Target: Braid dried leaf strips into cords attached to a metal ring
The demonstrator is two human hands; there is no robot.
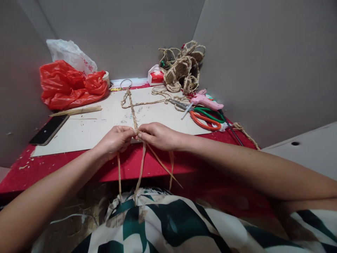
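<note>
A braided straw cord (132, 109) runs from a metal ring (126, 84) at the back of the white board down to my two hands. My left hand (119, 138) pinches the cord's lower end from the left. From the right, my right hand (155, 135) pinches it too, the fingertips of both hands nearly touching. Several loose flat strands (141, 165) hang below my hands over the table's front edge towards my lap. Another thin cord leads right from near the ring across the board.
White board (65, 140) on a red-covered table (21, 172). Left: red plastic bag (70, 86), phone (50, 130), dry straw (79, 111). Right: orange-handled scissors (205, 121), pink glue gun (206, 101). Behind: tissue pack (156, 76), straw rope bundle (181, 70), grey walls.
</note>
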